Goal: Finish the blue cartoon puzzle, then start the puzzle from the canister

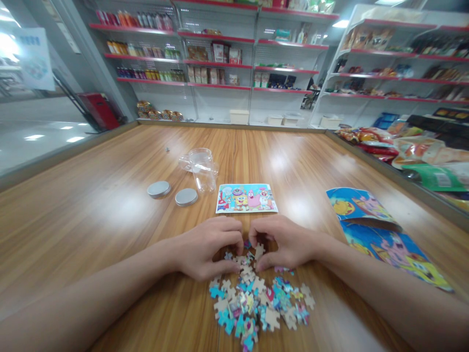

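Observation:
A loose heap of jigsaw puzzle pieces (271, 318) lies on the wooden table, some picture side up in blue, yellow and pink, others showing plain beige backs. At the heap's far edge, my left hand (210, 247) is bent over the pieces, thumb and curled fingers apart, with nothing visible held. Opposite it, my right hand (289, 242) has its thumb and fingers curled around a beige-backed puzzle piece (259, 251). Just beyond both hands lies a flat cartoon picture card (247, 199).
Clear plastic jars (204, 176) lie left of the card, near two silver lids (186, 196) (159, 189). Blue cartoon-printed sheets (394, 249) lie at right. Packaged goods (436, 171) crowd beyond the table's right edge. Stocked shelves (220, 63) stand behind.

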Action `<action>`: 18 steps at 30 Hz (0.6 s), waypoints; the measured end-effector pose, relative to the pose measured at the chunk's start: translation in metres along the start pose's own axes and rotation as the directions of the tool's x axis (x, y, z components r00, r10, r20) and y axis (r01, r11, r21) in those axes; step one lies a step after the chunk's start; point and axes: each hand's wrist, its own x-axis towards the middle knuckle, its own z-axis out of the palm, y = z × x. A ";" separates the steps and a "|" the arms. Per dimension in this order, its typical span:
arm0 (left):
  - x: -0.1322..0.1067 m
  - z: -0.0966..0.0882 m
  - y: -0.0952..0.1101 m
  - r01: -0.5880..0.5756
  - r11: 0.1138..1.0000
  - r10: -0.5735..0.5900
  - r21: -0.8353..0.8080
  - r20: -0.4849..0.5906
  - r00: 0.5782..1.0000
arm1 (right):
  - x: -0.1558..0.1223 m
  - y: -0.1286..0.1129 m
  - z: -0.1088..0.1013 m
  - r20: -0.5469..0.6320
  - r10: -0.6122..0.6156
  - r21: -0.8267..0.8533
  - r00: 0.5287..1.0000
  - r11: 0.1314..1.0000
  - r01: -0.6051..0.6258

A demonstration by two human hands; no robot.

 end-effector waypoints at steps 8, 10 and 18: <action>0.000 0.001 -0.001 0.003 1.000 -0.004 -0.016 -0.019 1.000 | 0.001 0.003 0.002 0.001 -0.036 0.044 0.999 0.998 0.036; 0.000 0.002 -0.002 0.000 1.000 0.000 -0.019 -0.028 1.000 | 0.001 0.003 0.001 0.007 -0.068 0.038 0.998 0.997 0.068; -0.001 0.001 0.000 0.007 1.000 -0.007 -0.017 -0.006 1.000 | 0.002 0.005 0.003 -0.005 -0.091 0.079 0.996 0.993 0.091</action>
